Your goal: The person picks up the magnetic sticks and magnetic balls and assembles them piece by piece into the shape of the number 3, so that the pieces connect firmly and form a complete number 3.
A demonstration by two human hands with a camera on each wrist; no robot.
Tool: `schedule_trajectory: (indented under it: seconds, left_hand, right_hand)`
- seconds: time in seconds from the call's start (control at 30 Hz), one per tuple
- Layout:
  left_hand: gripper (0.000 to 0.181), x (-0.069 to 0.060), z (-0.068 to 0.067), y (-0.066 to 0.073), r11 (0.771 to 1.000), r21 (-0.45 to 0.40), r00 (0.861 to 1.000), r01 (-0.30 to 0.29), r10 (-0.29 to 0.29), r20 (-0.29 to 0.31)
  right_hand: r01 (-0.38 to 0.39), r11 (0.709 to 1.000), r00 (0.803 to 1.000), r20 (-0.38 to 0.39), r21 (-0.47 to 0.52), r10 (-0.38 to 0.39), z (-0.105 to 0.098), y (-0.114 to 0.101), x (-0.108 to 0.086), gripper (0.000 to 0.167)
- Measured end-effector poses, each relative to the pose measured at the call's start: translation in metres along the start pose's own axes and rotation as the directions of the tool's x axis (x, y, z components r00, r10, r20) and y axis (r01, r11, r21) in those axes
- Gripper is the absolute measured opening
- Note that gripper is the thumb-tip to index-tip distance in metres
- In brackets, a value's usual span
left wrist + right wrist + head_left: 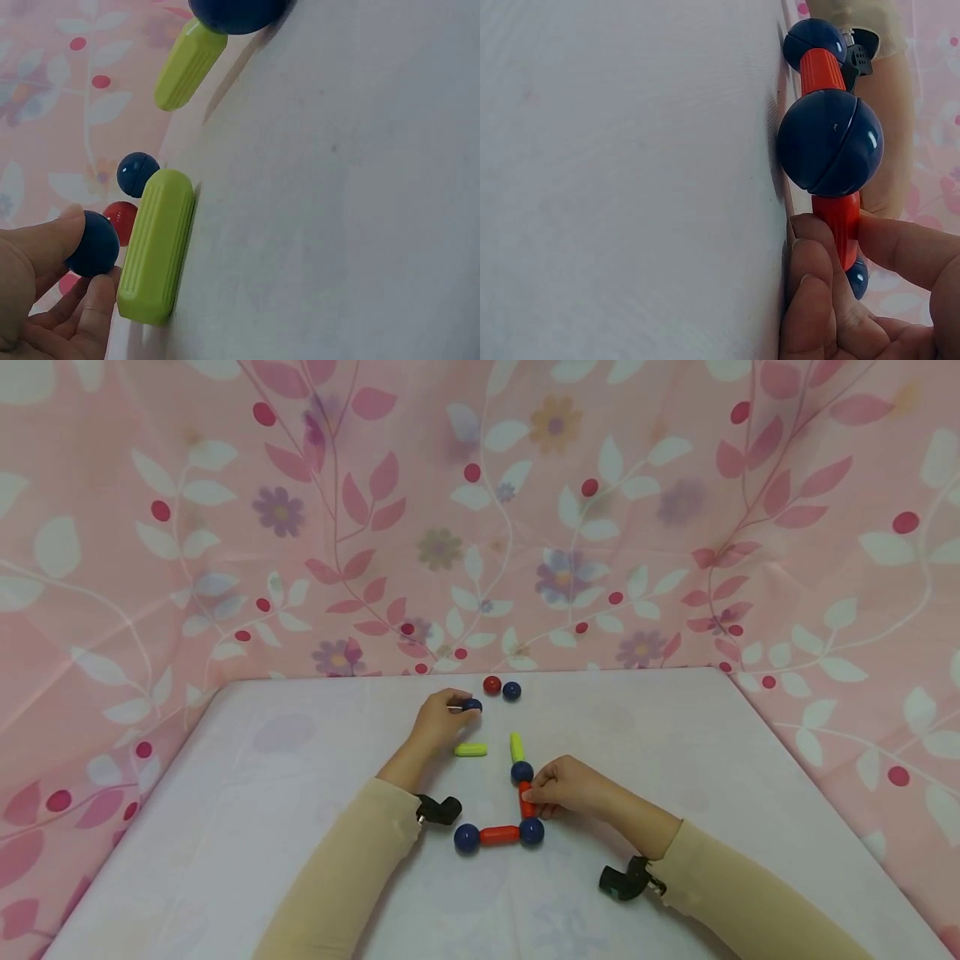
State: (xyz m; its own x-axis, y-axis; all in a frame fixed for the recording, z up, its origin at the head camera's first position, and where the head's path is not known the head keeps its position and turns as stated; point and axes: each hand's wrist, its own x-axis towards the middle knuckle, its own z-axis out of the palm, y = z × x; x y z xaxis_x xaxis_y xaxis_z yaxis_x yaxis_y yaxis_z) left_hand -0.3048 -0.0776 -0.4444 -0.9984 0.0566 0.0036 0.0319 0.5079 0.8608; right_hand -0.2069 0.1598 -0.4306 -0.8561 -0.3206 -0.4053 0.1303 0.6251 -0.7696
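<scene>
My left hand [439, 720] pinches a dark blue ball [96, 246] between thumb and fingers, at the far side of the table. My right hand [576, 789] pinches a red rod [838, 225] between thumb and fingers. This rod joins a blue ball [522, 772] at its far end to a corner blue ball [532, 832] at its near end. From the corner, another red rod [499, 836] runs left to a third blue ball [467, 838]. A lime-green rod [517, 747] extends away from the far ball.
A loose lime-green rod [471, 750] lies just nearer than the left hand. Close to the table's back edge, a red ball [492, 685] sits beside another blue ball [512, 691]. A white cloth covers the table [337, 877], with a floral curtain [480, 527] behind it.
</scene>
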Motion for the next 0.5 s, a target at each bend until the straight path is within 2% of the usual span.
schedule_trajectory:
  seconds: [0.23,0.5]
  left_hand:
    - [0.038,0.003,0.016,0.004,0.999,-0.019,0.998,-0.038,0.039,0.043]
    - [0.04,0.005,0.026,0.013,1.0,0.01,0.993,-0.014,0.012,0.12]
  right_hand:
    - [0.025,1.0,1.0,0.012,0.01,-0.025,-0.002,0.003,-0.002,0.016]
    - [0.057,0.998,0.998,0.031,0.011,-0.057,-0.003,0.003,-0.002,0.017]
